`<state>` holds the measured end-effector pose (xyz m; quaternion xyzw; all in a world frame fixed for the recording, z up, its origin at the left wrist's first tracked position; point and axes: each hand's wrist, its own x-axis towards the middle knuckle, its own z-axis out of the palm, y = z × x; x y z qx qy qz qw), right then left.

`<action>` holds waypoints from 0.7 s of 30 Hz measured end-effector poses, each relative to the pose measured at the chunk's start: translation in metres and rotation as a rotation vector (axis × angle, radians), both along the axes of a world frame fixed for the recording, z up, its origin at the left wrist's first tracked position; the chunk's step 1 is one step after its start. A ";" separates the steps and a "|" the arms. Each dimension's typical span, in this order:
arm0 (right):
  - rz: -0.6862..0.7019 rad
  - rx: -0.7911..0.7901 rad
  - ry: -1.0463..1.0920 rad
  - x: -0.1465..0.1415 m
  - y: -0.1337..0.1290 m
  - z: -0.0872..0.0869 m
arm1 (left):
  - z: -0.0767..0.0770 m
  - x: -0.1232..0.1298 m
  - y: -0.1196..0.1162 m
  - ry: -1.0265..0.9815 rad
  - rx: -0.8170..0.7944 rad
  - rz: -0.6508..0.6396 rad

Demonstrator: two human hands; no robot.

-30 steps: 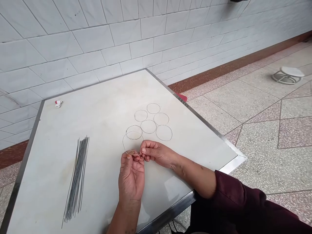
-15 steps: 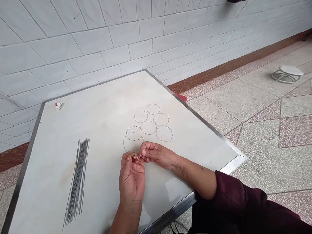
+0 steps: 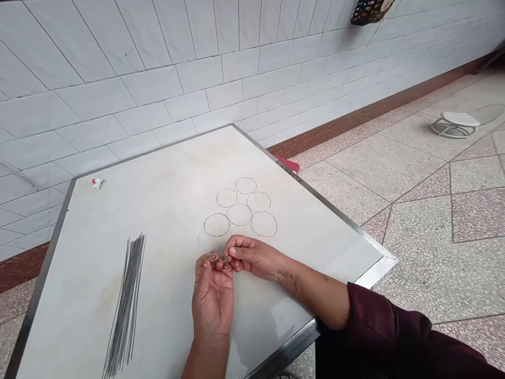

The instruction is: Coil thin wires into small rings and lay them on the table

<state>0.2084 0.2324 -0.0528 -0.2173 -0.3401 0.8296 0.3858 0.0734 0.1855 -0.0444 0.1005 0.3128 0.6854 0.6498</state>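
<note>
Between my two hands is a thin wire ring (image 3: 199,242), held above the near part of the table. My left hand (image 3: 213,295), palm up, pinches the ring's near side between thumb and fingers. On the ring's right side, my right hand (image 3: 252,256) is closed in a pinch, its fingertips close to the left ones. Whether the wire's ends are joined there is too small to tell. Just beyond lie several finished-looking wire circles (image 3: 239,215) flat on the table, the nearest circle (image 3: 216,225) partly overlapped in view by the held ring.
A bundle of straight grey wires (image 3: 127,305) lies on the left of the white metal-edged table (image 3: 165,189). A small white and red object (image 3: 98,183) sits at the far left corner. Tiled wall (image 3: 158,84) borders the back; a low stool (image 3: 457,123) stands on the floor at right.
The view has tilted up slightly, so the table sits lower and more wall shows. Both hands keep their pinch on the wire ring, with only slight finger movement.
</note>
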 end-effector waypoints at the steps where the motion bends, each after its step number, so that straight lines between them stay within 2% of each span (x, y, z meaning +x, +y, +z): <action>1: -0.009 -0.018 0.001 0.000 0.000 -0.001 | 0.000 0.000 0.000 -0.001 -0.001 0.002; 8: -0.030 -0.082 0.015 -0.003 0.000 -0.007 | 0.001 0.001 0.000 0.018 0.002 0.003; 14: -0.017 -0.060 -0.082 0.002 0.002 -0.001 | -0.001 -0.008 0.003 0.070 -0.028 -0.016; 17: -0.123 0.029 -0.233 0.007 0.008 0.000 | -0.003 -0.013 0.006 0.121 -0.069 -0.073; 21: -0.249 0.262 -0.557 0.013 0.014 -0.004 | -0.005 -0.017 0.009 0.198 -0.145 -0.146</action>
